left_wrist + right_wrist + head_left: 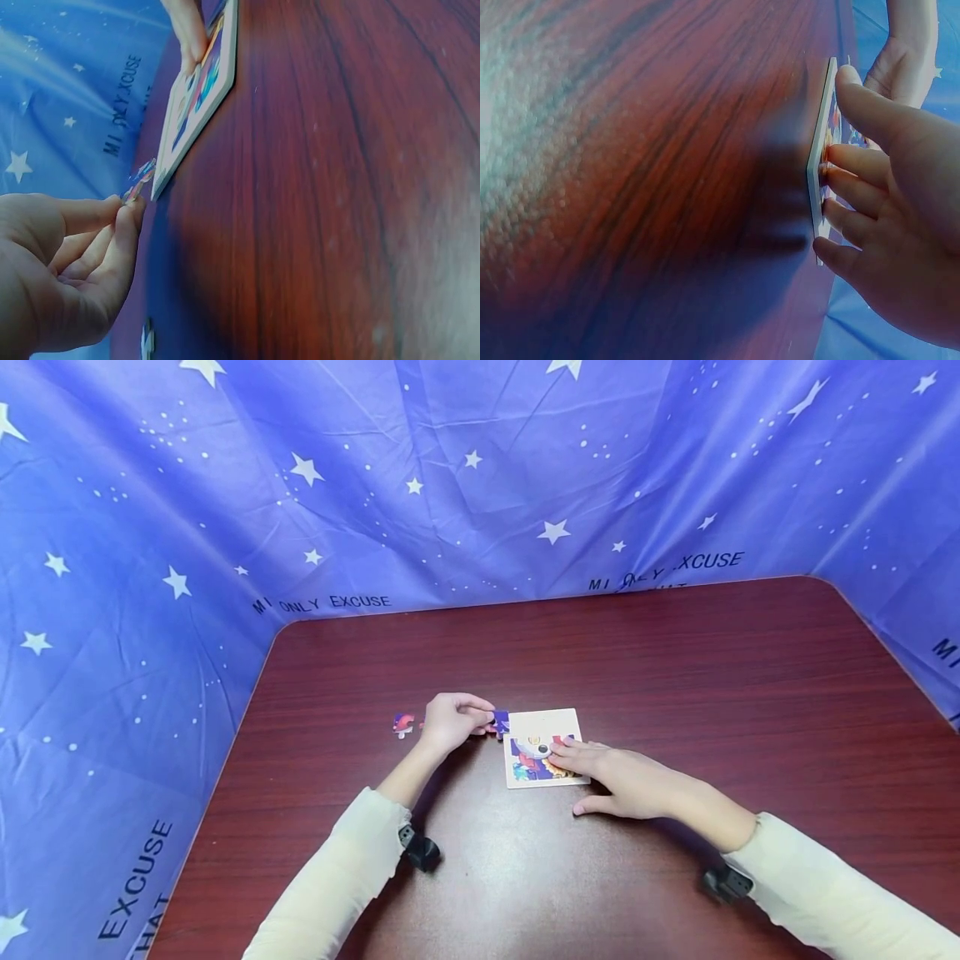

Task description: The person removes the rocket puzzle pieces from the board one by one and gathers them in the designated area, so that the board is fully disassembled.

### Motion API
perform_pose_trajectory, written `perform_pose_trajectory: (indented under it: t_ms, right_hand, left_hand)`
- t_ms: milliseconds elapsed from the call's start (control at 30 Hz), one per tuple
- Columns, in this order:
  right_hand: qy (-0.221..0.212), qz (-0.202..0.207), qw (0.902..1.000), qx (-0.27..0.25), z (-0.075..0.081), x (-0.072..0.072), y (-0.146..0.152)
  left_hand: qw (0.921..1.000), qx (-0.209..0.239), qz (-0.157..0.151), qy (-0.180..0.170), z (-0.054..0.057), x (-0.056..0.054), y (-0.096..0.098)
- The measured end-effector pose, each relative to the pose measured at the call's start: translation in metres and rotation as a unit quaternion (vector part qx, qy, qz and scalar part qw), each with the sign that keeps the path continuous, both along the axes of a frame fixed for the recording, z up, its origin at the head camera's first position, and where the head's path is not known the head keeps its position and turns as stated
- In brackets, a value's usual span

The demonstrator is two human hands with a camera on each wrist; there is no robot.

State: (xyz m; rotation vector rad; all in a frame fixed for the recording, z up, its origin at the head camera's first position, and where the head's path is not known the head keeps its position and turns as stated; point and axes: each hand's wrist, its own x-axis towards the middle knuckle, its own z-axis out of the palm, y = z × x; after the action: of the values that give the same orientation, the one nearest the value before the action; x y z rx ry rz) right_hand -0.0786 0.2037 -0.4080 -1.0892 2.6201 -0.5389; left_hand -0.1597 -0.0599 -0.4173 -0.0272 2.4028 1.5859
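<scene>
My left hand [453, 723] pinches a purple and pink jigsaw piece [500, 722] between thumb and fingertips. In the left wrist view this puzzle piece [138, 181] is tilted close beside the board's edge. The pale puzzle board [542, 723] lies flat on the table, its lower half filled with colourful joined pieces [528, 765] and its upper part bare. My right hand [630, 781] rests its outstretched fingertips on the board's right side, covering some of the picture. In the right wrist view the right fingers [855, 191] spread along the board edge [815, 161].
Left of my left hand lies a loose red and purple jigsaw piece [402, 724], with a sliver of another partly hidden by the hand. The dark red wooden table [675, 660] backs onto a blue star-printed curtain [480, 485].
</scene>
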Motion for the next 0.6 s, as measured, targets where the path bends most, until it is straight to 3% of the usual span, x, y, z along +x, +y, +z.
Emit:
perform_pose_trajectory:
  t_ms: [367,600]
  right_hand:
    - [-0.001,-0.005,1.0000,-0.001,-0.001,0.000,0.000]
    - [-0.002,-0.005,1.0000,-0.002,0.001,0.001,0.000]
  left_hand:
    - [0.9964,-0.071,0.026,0.039,0.003,-0.005,-0.020]
    - [0.9815,-0.172,0.009,0.084,0.004,-0.004,-0.024]
